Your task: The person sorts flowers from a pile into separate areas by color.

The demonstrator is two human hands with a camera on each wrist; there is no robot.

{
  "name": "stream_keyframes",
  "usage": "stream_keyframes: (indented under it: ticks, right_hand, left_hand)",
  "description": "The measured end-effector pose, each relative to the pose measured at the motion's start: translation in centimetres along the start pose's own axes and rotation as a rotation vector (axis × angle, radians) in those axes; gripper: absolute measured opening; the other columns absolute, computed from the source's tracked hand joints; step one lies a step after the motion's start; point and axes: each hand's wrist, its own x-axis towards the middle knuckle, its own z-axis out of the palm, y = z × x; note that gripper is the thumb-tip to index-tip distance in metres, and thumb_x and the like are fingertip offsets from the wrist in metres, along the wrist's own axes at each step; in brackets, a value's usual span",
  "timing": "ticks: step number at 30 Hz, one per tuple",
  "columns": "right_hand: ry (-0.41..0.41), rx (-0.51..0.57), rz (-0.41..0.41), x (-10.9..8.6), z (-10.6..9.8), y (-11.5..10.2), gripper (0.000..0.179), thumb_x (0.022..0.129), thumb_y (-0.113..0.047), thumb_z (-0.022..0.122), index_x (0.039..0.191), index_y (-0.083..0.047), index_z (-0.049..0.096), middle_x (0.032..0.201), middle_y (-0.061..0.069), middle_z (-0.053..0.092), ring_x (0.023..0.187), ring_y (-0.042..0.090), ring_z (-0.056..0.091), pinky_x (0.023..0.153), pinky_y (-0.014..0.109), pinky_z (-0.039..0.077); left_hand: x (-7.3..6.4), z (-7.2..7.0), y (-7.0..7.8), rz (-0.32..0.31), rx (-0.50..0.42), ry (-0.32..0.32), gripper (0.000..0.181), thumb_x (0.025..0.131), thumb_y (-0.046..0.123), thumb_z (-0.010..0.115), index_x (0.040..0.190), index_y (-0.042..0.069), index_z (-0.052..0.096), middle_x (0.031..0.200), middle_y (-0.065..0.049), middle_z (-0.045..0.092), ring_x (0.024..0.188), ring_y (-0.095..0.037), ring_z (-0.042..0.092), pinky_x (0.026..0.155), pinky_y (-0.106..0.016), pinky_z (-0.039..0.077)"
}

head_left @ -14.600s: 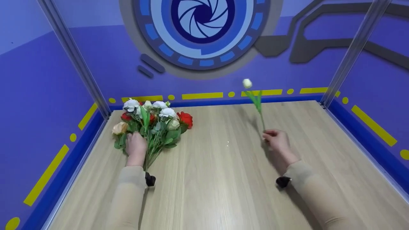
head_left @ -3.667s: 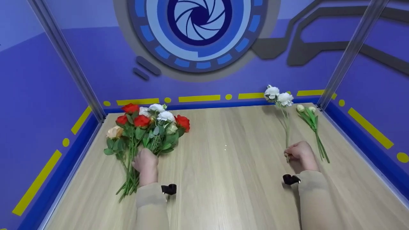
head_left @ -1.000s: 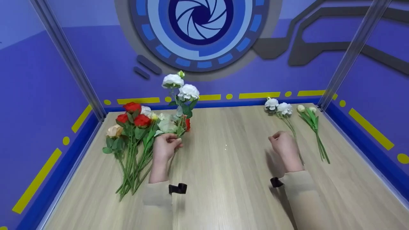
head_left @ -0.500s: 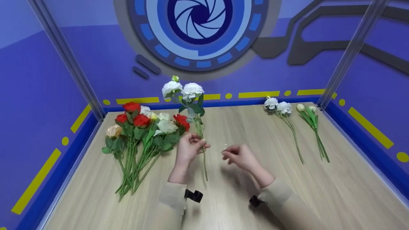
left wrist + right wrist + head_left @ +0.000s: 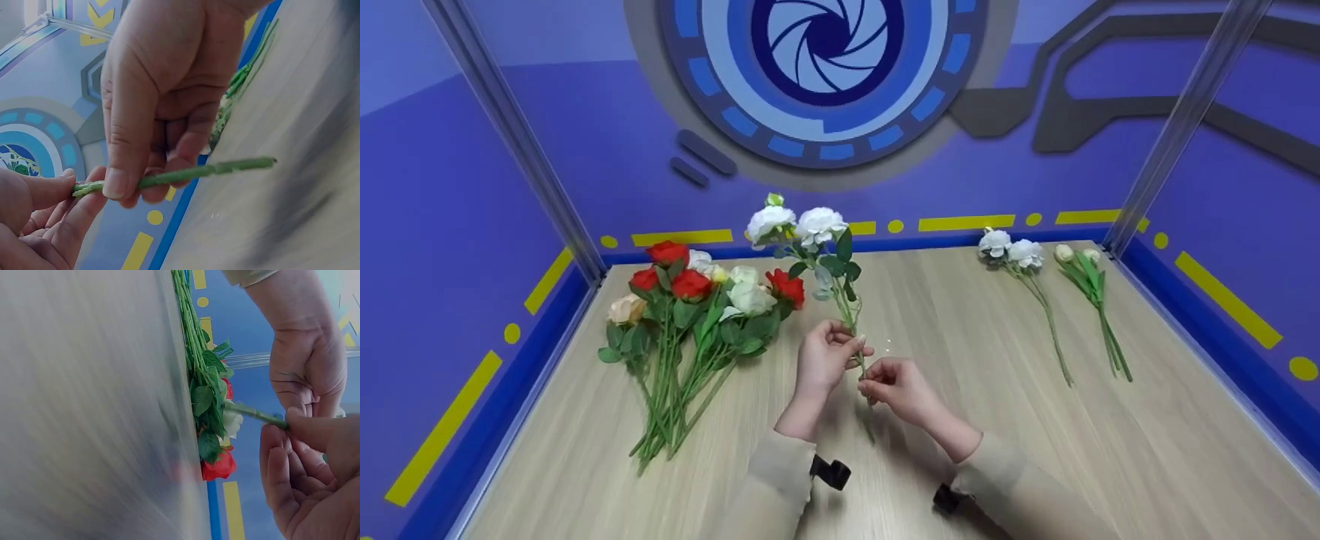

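A white artificial flower (image 5: 820,225) with two ruffled blooms, a green bud and dark leaves stands tilted over the table's middle. My left hand (image 5: 819,360) pinches its stem below the leaves. Lower down, my right hand (image 5: 906,391) pinches the same stem between thumb and fingertips. In the left wrist view the stem's cut end (image 5: 247,165) juts past the right hand (image 5: 160,95), and the left hand (image 5: 42,219) is at the lower left. The right wrist view has the right hand (image 5: 315,478) nearer the stem's end (image 5: 247,412).
On the left lies a bunch with red roses (image 5: 691,284), a peach rose (image 5: 626,308) and white blooms (image 5: 751,298), stems toward me. At the right lie a white flower stem (image 5: 1024,253) and white tulips (image 5: 1091,277). Purple panels (image 5: 930,180) wall the wooden table (image 5: 945,300).
My left hand has lifted the white flower from the bunch and carried it right. My right hand has left the other white stem, now lying by the tulips, and come to this stem.
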Motion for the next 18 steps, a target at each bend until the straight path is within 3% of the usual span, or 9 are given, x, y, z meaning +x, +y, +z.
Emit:
stream_keyframes:
  ticks: [4, 12, 18]
  right_hand:
    - [0.005, -0.022, -0.001, 0.0, -0.2, -0.1, 0.013, 0.095, 0.002, 0.069, 0.093, 0.015, 0.067, 0.081, 0.026, 0.071, 0.064, 0.007, 0.061, 0.062, 0.031, 0.059]
    - [0.030, -0.072, 0.010, 0.5, -1.6, 0.3, 0.013, 0.096, 0.000, 0.068, 0.093, 0.013, 0.070, 0.082, 0.025, 0.073, 0.066, 0.008, 0.065, 0.066, 0.040, 0.062]
    - [0.094, -0.051, 0.086, 1.0, -3.7, 0.4, 0.014, 0.097, 0.000, 0.067, 0.096, 0.014, 0.069, 0.085, 0.020, 0.074, 0.069, 0.008, 0.065, 0.067, 0.030, 0.060]
  left_hand:
    - [0.0, 0.1, -0.2, 0.031, 0.071, 0.010, 0.020, 0.093, 0.002, 0.073, 0.109, -0.006, 0.063, 0.092, -0.017, 0.074, 0.081, -0.021, 0.078, 0.071, -0.031, 0.064]
    - [0.1, -1.0, 0.5, 0.066, 0.227, -0.045, 0.024, 0.098, 0.013, 0.070, 0.114, -0.004, 0.070, 0.098, -0.019, 0.077, 0.084, -0.021, 0.077, 0.070, -0.030, 0.063]
    - [0.7, -3.5, 0.9, 0.041, 0.358, 0.033, 0.019, 0.101, 0.011, 0.065, 0.111, -0.003, 0.071, 0.091, -0.016, 0.077, 0.080, -0.020, 0.075, 0.068, -0.027, 0.060]
